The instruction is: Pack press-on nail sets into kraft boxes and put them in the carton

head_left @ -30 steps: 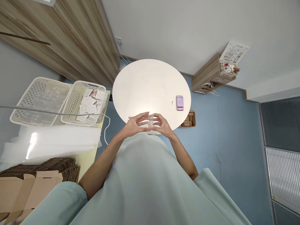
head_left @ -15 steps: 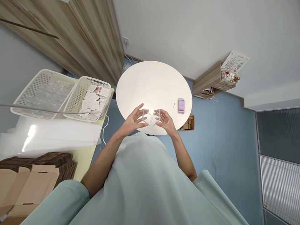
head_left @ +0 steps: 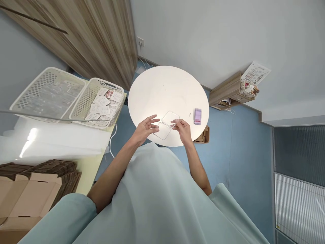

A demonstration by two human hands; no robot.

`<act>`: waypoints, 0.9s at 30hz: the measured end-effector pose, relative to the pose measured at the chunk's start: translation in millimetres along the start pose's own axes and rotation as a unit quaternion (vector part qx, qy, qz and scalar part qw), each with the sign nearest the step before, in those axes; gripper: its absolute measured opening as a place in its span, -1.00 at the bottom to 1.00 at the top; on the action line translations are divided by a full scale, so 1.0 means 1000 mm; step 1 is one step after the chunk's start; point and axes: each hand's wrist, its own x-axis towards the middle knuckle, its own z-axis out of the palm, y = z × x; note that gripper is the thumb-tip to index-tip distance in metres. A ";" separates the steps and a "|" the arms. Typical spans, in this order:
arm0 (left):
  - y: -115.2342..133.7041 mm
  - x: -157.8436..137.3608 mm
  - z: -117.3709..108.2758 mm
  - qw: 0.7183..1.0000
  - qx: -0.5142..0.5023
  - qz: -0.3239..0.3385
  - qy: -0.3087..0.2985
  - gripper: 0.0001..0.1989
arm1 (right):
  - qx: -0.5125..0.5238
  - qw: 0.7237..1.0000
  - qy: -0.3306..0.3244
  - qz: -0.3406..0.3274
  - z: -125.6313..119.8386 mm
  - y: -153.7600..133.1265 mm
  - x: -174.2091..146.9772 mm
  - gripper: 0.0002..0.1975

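A clear plastic hinged case is spread open over the near part of the round white table, its two square halves joined at a middle seam. My right hand pinches the case at its right side, near the hinge. To the left, my left hand has its fingers stretched and apart. Its fingertips reach the left edge of the case; whether they touch it I cannot tell.
A phone lies on the table's right side. On the left side table are a basket of clear plastic pieces, a basket of printed cards, white sheets and stacked flat cardboard boxes. A carton sits below right.
The case has turned from edge-on between both hands to lying open and tilted. My left hand has loosened from it, while my right hand keeps hold at the hinge side.
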 end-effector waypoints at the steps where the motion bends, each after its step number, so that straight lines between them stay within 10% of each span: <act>1: 0.000 -0.001 -0.001 1.000 0.004 -0.002 -0.004 -0.07 | -0.013 1.000 0.025 0.008 0.003 0.004 0.002 -0.49; 10: 0.002 -0.010 -0.013 0.995 -0.084 -0.058 -0.018 -0.26 | -0.073 0.995 -0.029 0.061 0.030 0.019 0.025 -0.48; 17: -0.005 -0.033 -0.051 0.985 -0.138 -0.060 0.085 -0.44 | -0.218 0.972 -0.060 0.059 0.060 0.064 0.072 -0.55; 27: -0.032 -0.083 -0.127 0.955 -0.199 -0.049 0.212 -0.42 | -0.621 0.757 -0.173 0.107 0.116 0.160 0.121 -0.42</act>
